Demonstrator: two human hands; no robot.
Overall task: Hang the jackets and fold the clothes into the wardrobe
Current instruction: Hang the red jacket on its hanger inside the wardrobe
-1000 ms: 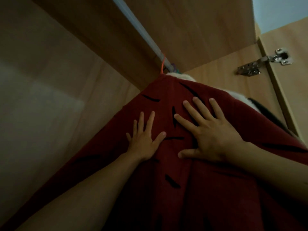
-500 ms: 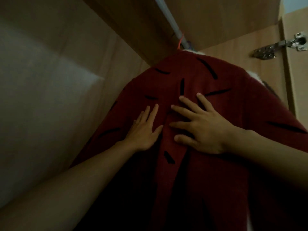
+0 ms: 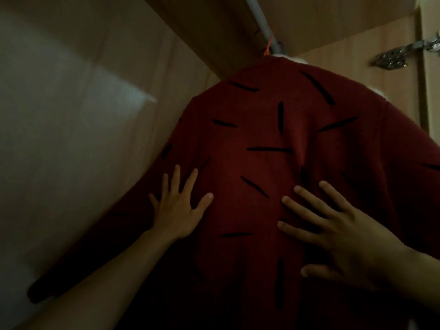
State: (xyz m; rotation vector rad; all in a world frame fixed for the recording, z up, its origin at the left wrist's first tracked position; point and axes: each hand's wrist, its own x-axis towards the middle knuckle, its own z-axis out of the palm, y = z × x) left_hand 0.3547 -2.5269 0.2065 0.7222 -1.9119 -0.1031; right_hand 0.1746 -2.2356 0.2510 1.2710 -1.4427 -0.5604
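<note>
A dark red garment [image 3: 273, 129] with short black dashes hangs from the wardrobe rail [image 3: 260, 20] on an orange hanger hook [image 3: 268, 46]. It fills the middle and right of the head view. My left hand [image 3: 177, 208] lies flat on its left side, fingers spread. My right hand [image 3: 333, 234] lies flat on its lower right part, fingers apart. Neither hand grips the cloth. A sliver of white fabric [image 3: 298, 60] shows behind the red garment's shoulder.
The wardrobe's wooden back and side panels [image 3: 83, 139] stand on the left, dimly lit. A metal door hinge [image 3: 402, 54] sits at the upper right on the wardrobe side. The wooden top panel [image 3: 321, 17] runs above the rail.
Both hands have slid down and apart across the red garment. The view has tilted, so more of the garment's upper back shows.
</note>
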